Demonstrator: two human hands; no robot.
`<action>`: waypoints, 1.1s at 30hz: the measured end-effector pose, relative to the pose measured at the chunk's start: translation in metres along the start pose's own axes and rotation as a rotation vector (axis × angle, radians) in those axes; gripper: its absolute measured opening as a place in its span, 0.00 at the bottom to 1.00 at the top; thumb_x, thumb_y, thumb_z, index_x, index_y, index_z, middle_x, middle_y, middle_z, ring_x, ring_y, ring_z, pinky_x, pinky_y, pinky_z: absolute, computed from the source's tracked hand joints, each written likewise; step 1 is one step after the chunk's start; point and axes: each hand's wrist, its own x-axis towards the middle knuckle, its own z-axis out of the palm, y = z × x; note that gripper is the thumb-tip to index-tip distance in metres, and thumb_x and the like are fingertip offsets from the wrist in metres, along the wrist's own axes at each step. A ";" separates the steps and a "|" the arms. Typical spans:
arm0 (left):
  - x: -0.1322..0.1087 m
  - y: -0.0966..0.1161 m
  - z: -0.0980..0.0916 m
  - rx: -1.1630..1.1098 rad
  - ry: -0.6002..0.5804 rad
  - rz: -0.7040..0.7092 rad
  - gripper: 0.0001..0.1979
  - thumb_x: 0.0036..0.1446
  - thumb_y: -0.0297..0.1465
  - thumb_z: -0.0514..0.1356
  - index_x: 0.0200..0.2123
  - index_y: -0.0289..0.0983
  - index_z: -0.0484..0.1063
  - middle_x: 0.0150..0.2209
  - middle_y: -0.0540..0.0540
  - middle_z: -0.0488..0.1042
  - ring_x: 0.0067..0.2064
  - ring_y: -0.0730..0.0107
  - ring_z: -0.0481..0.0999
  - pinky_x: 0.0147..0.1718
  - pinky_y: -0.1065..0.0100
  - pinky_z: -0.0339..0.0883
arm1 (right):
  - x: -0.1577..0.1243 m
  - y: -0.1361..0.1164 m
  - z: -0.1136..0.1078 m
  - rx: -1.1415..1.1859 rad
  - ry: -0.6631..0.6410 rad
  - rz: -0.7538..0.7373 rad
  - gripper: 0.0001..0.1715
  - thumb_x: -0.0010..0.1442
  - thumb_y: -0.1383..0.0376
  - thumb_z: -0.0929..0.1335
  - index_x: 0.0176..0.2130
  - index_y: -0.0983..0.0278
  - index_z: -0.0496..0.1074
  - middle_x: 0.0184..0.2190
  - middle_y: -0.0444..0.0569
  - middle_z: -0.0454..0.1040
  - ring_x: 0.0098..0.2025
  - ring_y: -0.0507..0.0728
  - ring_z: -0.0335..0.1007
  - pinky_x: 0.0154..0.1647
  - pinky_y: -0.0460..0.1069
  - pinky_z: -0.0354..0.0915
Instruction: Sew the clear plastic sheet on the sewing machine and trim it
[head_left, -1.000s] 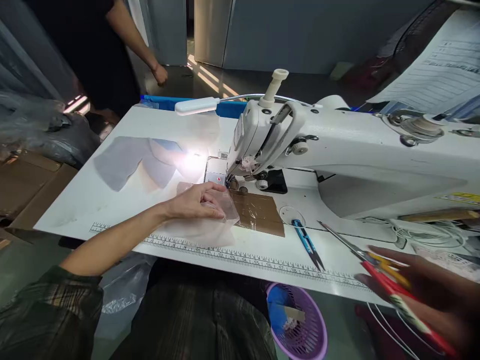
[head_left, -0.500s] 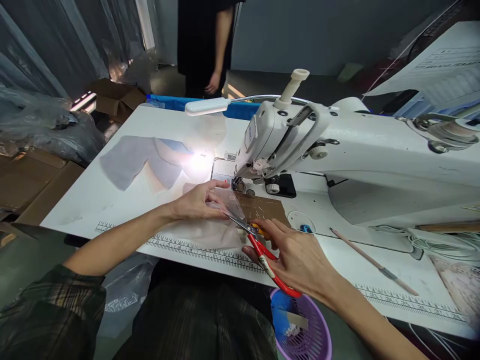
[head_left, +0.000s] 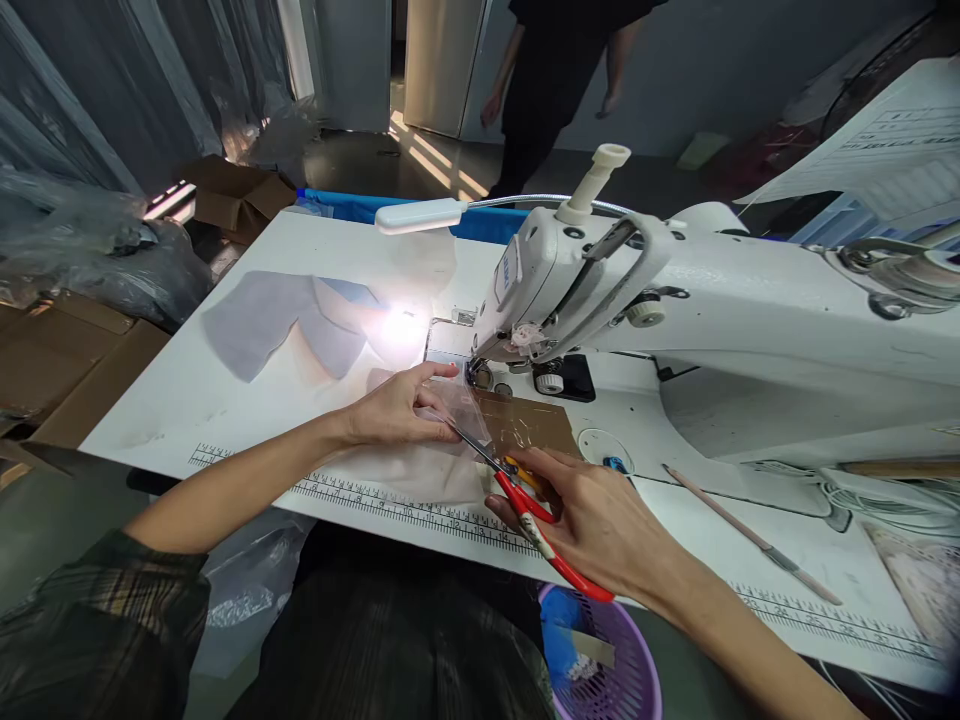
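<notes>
My left hand [head_left: 401, 408] pinches a sheer pale fabric [head_left: 420, 472] just left of the needle area of a white sewing machine [head_left: 517, 290]. In my right hand [head_left: 592, 510] are red-handled scissors [head_left: 517, 495], their tips touching the fabric close to my left fingertips. A small yellow-orange tool [head_left: 527, 474] also shows under my right fingers; its kind is mostly hidden. A brown plate [head_left: 534, 424] lies on the machine bed beside the fabric. Farther left, grey and pale cut fabric pieces [head_left: 259, 315] lie flat on the white table [head_left: 180, 390].
A printed ruler runs along the table's front edge. To the right lies a pencil-like stick [head_left: 750, 532]. Below the edge stands a purple basket [head_left: 619, 655] with scraps. A lamp [head_left: 420, 215] shines over the table. Cardboard boxes [head_left: 82, 370] stand left; a person [head_left: 555, 90] is behind.
The person behind the table has moved to the right. My hands, the scissors and the fabric stay nearly in place, while the view has shifted slightly.
</notes>
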 end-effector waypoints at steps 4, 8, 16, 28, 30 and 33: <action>-0.001 -0.002 0.000 -0.009 -0.015 0.005 0.44 0.47 0.29 0.72 0.64 0.28 0.54 0.31 0.45 0.78 0.40 0.63 0.80 0.50 0.56 0.66 | -0.001 -0.002 0.002 0.145 -0.051 0.031 0.17 0.63 0.52 0.64 0.33 0.61 0.69 0.22 0.44 0.70 0.21 0.52 0.62 0.23 0.46 0.53; 0.000 -0.006 0.000 -0.006 -0.022 0.024 0.44 0.47 0.29 0.72 0.63 0.30 0.55 0.30 0.46 0.78 0.39 0.63 0.80 0.48 0.57 0.67 | -0.002 -0.003 0.004 0.111 -0.079 0.038 0.19 0.64 0.51 0.62 0.29 0.61 0.65 0.19 0.42 0.67 0.19 0.52 0.61 0.22 0.47 0.51; 0.001 -0.005 0.001 -0.025 -0.018 0.019 0.45 0.47 0.27 0.72 0.64 0.29 0.53 0.32 0.44 0.79 0.40 0.61 0.81 0.48 0.55 0.68 | 0.008 -0.012 0.007 -0.218 -0.010 -0.003 0.22 0.65 0.50 0.58 0.35 0.63 0.68 0.24 0.48 0.72 0.23 0.58 0.69 0.22 0.48 0.46; -0.001 0.007 -0.013 0.156 -0.170 0.021 0.39 0.55 0.32 0.66 0.65 0.32 0.52 0.43 0.39 0.79 0.48 0.61 0.78 0.52 0.56 0.66 | -0.068 0.076 0.012 -0.015 0.393 0.588 0.37 0.55 0.36 0.63 0.52 0.57 0.72 0.29 0.58 0.77 0.24 0.61 0.72 0.21 0.53 0.59; -0.001 0.012 -0.019 0.338 -0.205 0.052 0.33 0.57 0.34 0.63 0.63 0.34 0.57 0.42 0.42 0.79 0.45 0.62 0.78 0.48 0.60 0.68 | -0.084 0.097 0.015 -0.066 0.414 0.605 0.37 0.56 0.39 0.63 0.55 0.60 0.71 0.34 0.60 0.77 0.26 0.62 0.73 0.23 0.55 0.63; -0.005 0.020 -0.020 0.571 -0.213 0.073 0.27 0.59 0.40 0.60 0.59 0.36 0.65 0.38 0.44 0.78 0.36 0.66 0.77 0.36 0.67 0.68 | -0.094 0.089 0.011 -0.178 0.480 0.550 0.30 0.58 0.50 0.66 0.54 0.64 0.72 0.39 0.62 0.76 0.38 0.68 0.74 0.34 0.60 0.70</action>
